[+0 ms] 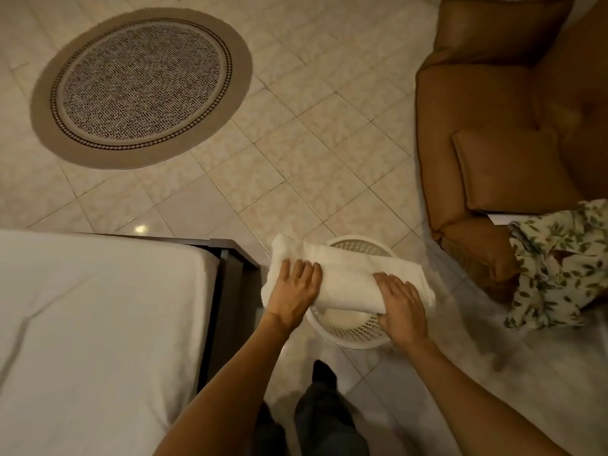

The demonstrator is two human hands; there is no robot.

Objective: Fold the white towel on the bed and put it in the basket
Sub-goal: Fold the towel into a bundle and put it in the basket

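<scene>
I count two hands, left and right, one white towel, one basket, one bed, one round rug, one brown armchair.

Tiled floor w/ round rug, basket, sofa.
</scene>
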